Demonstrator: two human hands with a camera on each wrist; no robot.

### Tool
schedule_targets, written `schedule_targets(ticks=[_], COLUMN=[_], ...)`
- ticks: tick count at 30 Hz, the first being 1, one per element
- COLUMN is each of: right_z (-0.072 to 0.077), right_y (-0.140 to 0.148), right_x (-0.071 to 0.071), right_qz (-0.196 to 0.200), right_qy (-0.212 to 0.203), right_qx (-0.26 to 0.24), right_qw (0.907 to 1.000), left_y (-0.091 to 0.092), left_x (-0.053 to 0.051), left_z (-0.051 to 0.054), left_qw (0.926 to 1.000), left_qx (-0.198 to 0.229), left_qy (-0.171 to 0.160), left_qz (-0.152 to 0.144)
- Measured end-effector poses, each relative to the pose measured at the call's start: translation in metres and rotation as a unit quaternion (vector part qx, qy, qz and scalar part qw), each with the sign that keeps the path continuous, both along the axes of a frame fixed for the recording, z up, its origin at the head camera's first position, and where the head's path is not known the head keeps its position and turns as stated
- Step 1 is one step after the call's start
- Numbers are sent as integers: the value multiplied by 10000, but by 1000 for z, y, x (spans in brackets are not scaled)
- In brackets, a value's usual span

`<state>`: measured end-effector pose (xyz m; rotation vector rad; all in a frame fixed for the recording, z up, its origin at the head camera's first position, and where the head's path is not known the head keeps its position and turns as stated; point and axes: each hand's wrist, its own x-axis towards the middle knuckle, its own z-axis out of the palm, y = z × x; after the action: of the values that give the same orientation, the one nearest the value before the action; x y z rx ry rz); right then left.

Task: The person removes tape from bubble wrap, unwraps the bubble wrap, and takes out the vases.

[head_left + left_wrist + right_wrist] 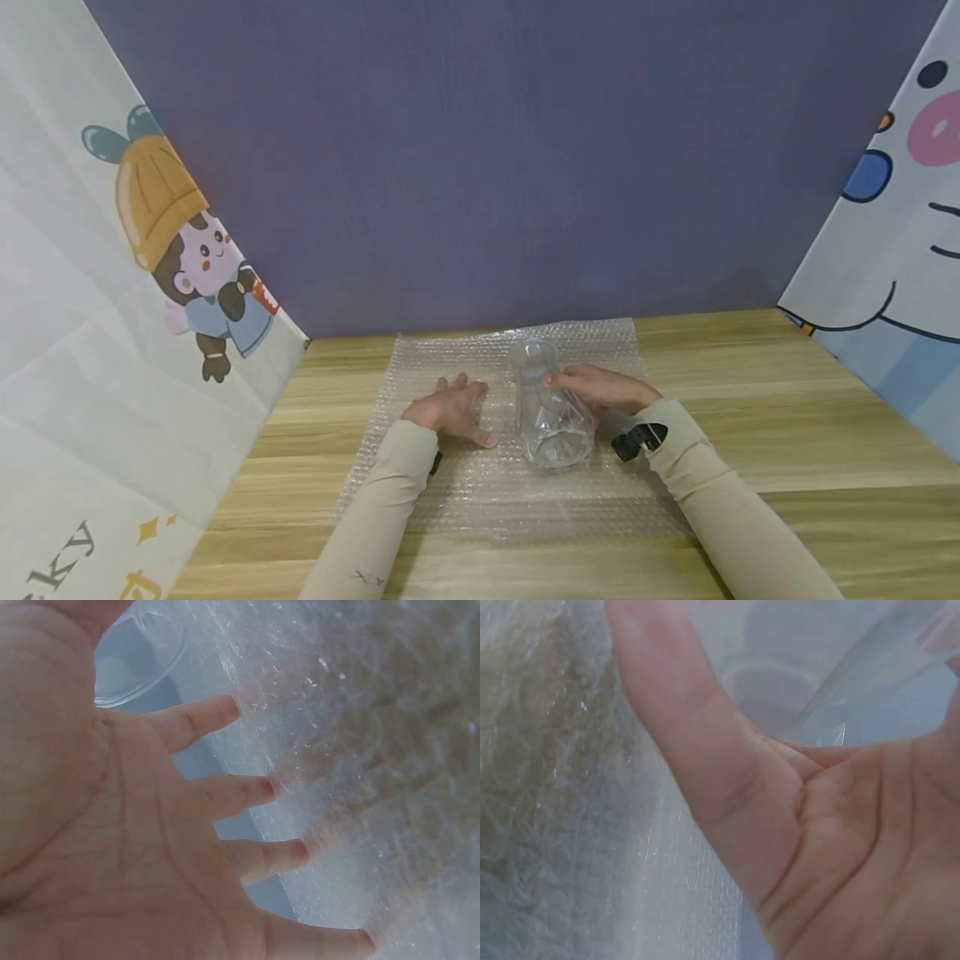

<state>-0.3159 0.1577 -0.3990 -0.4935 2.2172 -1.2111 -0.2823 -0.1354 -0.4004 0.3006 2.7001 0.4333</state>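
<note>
A clear glass vessel [551, 417] with a faceted body lies or leans over the sheet of bubble wrap [510, 508], its round end toward the camera. My right hand [603, 390] grips its right side, thumb on top; in the right wrist view the hand [840, 817] partly covers the clear vessel [780, 682]. To the left of the vessel, my left hand [450, 410] is spread over the wrap, holding nothing. The left wrist view shows the palm [127, 825] and straight fingers whose tips meet the bubble wrap [390, 750]; a round clear rim [150, 686] shows near the thumb.
The bubble wrap lies on a wood-grain table [750, 400]. Behind it stands a dark purple-blue panel [525, 167]. White sheets with cartoon prints hang at the left [75, 292] and right [915, 275].
</note>
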Motion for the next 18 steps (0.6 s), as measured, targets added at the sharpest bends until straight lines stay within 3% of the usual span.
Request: schedule_targets(ticks=[18], right_z=[2], right_y=[-3], right_x=[4], right_qz=[78], right_qy=[105], right_qx=[-121], right_qw=[9998], left_y=[-2], left_x=[3], left_z=[0], left_qw=[10000], left_qx=[31], left_qy=[-13], left_qz=[29])
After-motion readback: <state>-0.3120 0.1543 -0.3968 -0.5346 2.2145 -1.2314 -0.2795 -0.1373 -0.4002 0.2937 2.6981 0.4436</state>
